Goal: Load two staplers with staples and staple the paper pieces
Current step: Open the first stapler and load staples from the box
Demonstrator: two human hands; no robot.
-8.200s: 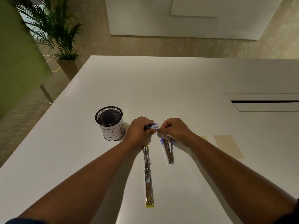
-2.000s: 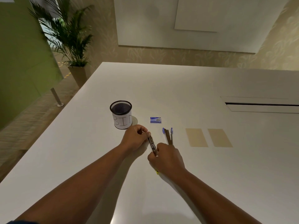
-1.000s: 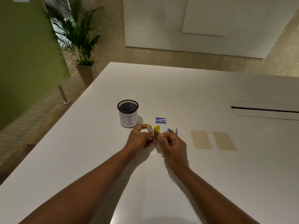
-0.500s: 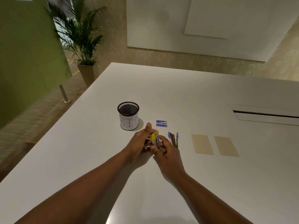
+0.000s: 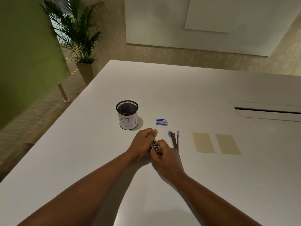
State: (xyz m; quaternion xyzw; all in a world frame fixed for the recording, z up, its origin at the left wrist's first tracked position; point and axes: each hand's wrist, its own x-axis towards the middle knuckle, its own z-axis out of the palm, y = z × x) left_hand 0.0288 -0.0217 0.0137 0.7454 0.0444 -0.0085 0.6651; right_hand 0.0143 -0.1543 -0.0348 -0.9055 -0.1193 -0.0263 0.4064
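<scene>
**Yellow stapler folded shut between both hands**

The yellow tip that was sticking up between the hands half a second ago is now tucked down, and the hands are pressing closer together. The left hand [image 5: 144, 141] is curling its fingers around the far end of the metal stapler [image 5: 155, 148], thumb lying on top. The right hand [image 5: 164, 158] is gripping the near end, fingers wrapped under it. Both are sitting just above the white table [image 5: 179, 88].

The second stapler [image 5: 174, 140], with blue parts, is lying open on the table just right of the hands. The blue staple box [image 5: 161, 122] is lying behind them. Two tan paper pieces [image 5: 203, 142] [image 5: 227, 144] are lying side by side further right, apart from each other. A black mesh cup [image 5: 127, 115] with a "BIN" label is standing left of the box.

A cable slot [image 5: 267, 110] is showing at the table's right edge. A potted palm [image 5: 78, 35] is standing beyond the table's far left corner beside a green partition [image 5: 24, 54]; white wall panels [image 5: 195, 22] are hanging behind.
</scene>
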